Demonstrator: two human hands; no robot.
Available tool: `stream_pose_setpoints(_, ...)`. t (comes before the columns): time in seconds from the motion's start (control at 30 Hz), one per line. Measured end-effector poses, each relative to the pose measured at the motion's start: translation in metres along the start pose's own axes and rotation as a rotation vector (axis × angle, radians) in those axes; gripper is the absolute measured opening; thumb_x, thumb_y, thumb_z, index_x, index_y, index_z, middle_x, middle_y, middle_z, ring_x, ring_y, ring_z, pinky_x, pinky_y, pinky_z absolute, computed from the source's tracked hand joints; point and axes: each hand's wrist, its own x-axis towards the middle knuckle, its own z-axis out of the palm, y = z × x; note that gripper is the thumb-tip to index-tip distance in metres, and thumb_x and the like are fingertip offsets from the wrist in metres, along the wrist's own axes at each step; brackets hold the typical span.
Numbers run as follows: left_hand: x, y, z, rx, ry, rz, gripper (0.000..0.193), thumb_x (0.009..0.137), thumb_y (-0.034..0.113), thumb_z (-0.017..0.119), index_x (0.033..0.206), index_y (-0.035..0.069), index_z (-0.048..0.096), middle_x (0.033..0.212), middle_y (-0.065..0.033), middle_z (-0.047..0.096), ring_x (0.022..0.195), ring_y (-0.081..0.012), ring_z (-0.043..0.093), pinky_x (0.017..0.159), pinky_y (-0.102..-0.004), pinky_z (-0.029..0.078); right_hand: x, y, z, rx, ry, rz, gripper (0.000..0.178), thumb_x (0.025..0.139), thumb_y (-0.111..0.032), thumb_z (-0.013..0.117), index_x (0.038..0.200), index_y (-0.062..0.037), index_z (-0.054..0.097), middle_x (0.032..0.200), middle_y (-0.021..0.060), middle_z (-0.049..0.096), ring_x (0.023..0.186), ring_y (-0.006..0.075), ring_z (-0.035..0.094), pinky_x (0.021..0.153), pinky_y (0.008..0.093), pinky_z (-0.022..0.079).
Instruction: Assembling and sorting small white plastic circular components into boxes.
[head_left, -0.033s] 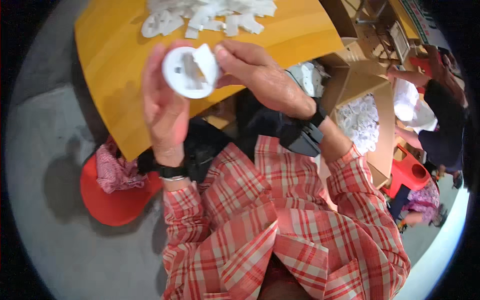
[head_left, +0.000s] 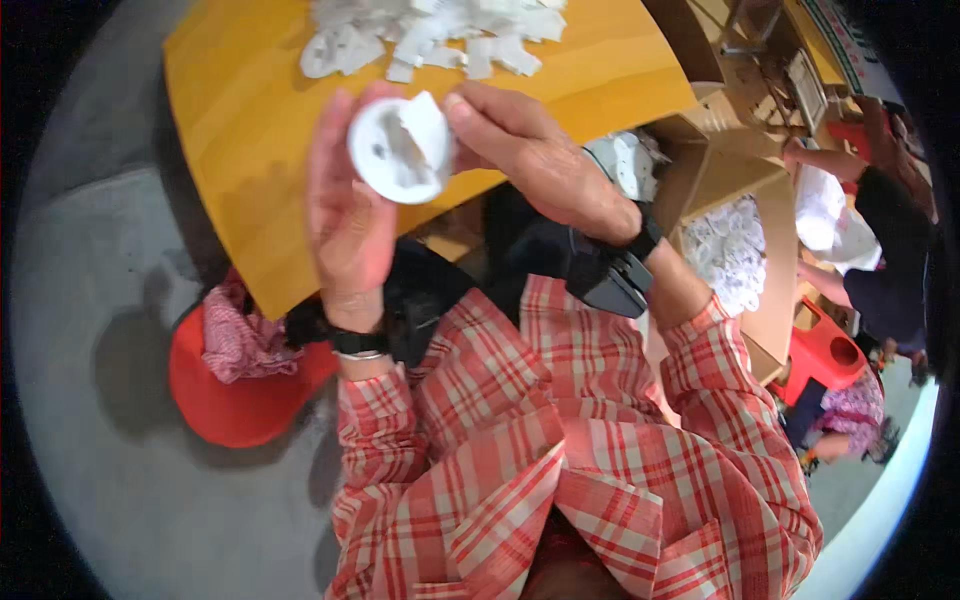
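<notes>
My left hand [head_left: 352, 215] holds a round white part [head_left: 372, 170], shaped like a shallow dish, by its outer side. It is raised above the near edge of the yellow table. A small dark hole and a greyish recess show on its face. My right hand [head_left: 530, 150] is closed, thumb and fingers pinching at the right rim, where a small flat white piece [head_left: 426, 122] stands up from the dish. Whether that piece is joined to the dish I cannot tell. Beyond the hands, a pile of white plastic pieces [head_left: 430, 35] lies on the table.
The yellow table [head_left: 230, 180] is in front of me. To the right, a cardboard box [head_left: 770, 225] holds many small white parts [head_left: 725, 250], beside a bag of white pieces [head_left: 632, 165]. A red stool [head_left: 225, 415] with a cloth stands left. Another person [head_left: 885, 240] works far right.
The surroundings have shifted slightly right in the picture. My hands and the round white part have moved a little right with them, and the part looks slightly turned. The grip is the same.
</notes>
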Motion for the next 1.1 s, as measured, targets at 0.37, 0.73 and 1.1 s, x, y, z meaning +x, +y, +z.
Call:
stream_pose_setpoints(0.37, -0.003, 0.029, 0.016, -0.299, 0.092, -0.318, 0.062, 0.088, 0.034, 0.048, 0.134, 0.0, 0.023, 0.126, -0.0142, 0.042, 0.116, -0.0284, 0.043, 0.095, -0.0437, 0.039, 0.015, -0.026, -0.004, -0.55, 0.007, -0.4, 0.028, 0.089, -0.023, 0.047, 0.085, 0.0037, 0.052, 0.067, 0.0178, 0.052, 0.06, 0.0286, 0.05, 0.059, 0.0348, 0.041)
stream_pose_setpoints(0.73, -0.005, 0.038, 0.006, -0.316, -0.142, -0.497, 0.062, 0.089, 0.037, 0.045, 0.133, 0.001, 0.022, 0.12, -0.0243, 0.044, 0.102, -0.0402, 0.053, 0.076, -0.0408, 0.053, 0.011, -0.04, -0.003, -0.616, 0.015, -0.424, 0.028, 0.087, -0.024, 0.05, 0.088, 0.0022, 0.058, 0.068, 0.0166, 0.056, 0.06, 0.0248, 0.054, 0.057, 0.0332, 0.042)
stream_pose_setpoints(1.1, -0.004, 0.053, 0.025, -0.214, -0.049, -0.154, 0.055, 0.089, 0.025, 0.048, 0.134, 0.01, 0.022, 0.127, -0.0207, 0.039, 0.108, -0.0443, 0.047, 0.077, -0.0455, 0.052, 0.004, -0.066, 0.008, -0.733, 0.208, -0.795, 0.017, 0.082, -0.016, 0.056, 0.083, -0.0001, 0.06, 0.072, 0.0149, 0.059, 0.064, 0.0306, 0.057, 0.057, 0.0355, 0.045)
